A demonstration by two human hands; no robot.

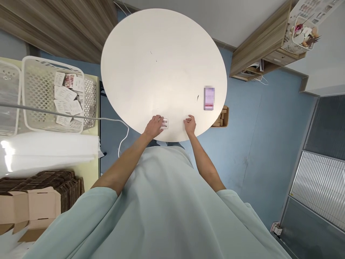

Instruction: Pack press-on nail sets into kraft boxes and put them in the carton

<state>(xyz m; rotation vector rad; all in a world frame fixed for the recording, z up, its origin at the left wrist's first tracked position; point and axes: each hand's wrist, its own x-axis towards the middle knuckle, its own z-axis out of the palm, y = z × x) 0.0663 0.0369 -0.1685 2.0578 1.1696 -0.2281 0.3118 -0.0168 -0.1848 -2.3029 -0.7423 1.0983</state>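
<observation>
My left hand (154, 126) rests at the near edge of the round white table, its fingers curled against a small clear-and-white pack (164, 124). Two rows of short dark shapes show in the pack, which lies flat on the tabletop. To the right and apart from it, my right hand (190, 125) is held over the table with thumb and fingers pinched together. Something small may be between those fingertips, too tiny to make out.
On the round table (161, 54) lies a blurred purple rectangle (209, 98), at the right. A white basket (40, 115) of white cards stands on the left side table, near folded cardboard boxes (44, 205). A grey cable (107, 119) crosses leftward. Below the table's right edge sits an open box (222, 117).
</observation>
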